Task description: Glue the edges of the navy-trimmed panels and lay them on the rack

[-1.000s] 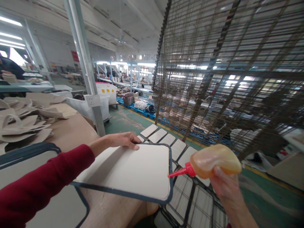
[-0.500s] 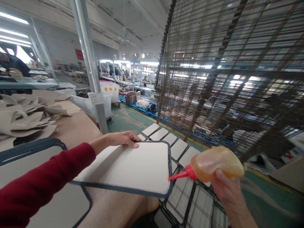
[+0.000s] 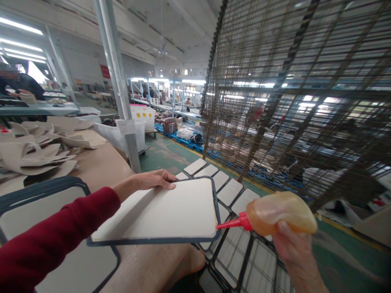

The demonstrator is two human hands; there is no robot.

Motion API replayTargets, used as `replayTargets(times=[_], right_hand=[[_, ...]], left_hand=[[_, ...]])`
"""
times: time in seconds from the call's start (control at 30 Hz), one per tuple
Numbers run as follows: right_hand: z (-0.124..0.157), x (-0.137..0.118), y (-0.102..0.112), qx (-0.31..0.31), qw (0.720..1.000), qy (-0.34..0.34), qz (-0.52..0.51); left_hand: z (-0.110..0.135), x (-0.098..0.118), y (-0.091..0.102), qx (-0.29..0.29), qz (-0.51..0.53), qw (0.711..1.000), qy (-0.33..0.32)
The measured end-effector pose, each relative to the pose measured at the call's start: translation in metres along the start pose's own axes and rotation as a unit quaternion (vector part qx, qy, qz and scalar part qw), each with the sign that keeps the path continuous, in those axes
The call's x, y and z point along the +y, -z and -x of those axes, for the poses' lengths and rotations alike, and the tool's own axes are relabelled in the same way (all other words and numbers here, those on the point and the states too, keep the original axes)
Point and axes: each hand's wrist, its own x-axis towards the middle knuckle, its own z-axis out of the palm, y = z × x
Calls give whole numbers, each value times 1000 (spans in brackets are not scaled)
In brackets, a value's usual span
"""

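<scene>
My left hand [image 3: 159, 180] grips the far edge of a white panel with a dark blue rim [image 3: 171, 211], thumb on its top face. The panel is held tilted above the table's edge. In my right hand [image 3: 290, 244] lies a squeeze bottle [image 3: 281, 211] of amber liquid, tipped sideways. Its red nozzle [image 3: 233, 223] points left, and the tip is at the panel's right rim near the lower corner. Whether the tip touches the rim I cannot tell. Under my left sleeve lies a stack of similar rimmed panels [image 3: 61, 199].
Beige cut pieces [image 3: 39, 150] are heaped on the brown table [image 3: 106, 156] at left. Rows of rimmed panels [image 3: 230, 193] lie on a rack beyond. A large wire-mesh rack [image 3: 259, 89] rises at right. A metal post [image 3: 117, 81] and white bins [image 3: 137, 134] stand ahead; another person works far left.
The panel has tilted slightly, its near right corner rising. The nozzle tip has stayed at the right rim, slightly higher in view. Both hands keep their hold.
</scene>
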Motion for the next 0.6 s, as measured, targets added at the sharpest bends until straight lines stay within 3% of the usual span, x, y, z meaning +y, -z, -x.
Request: replayTargets(times=[0.6], right_hand=[[17,4,-11,117,986,117,-14]], left_hand=[[-7,-35,-7,81,124,989,-24]])
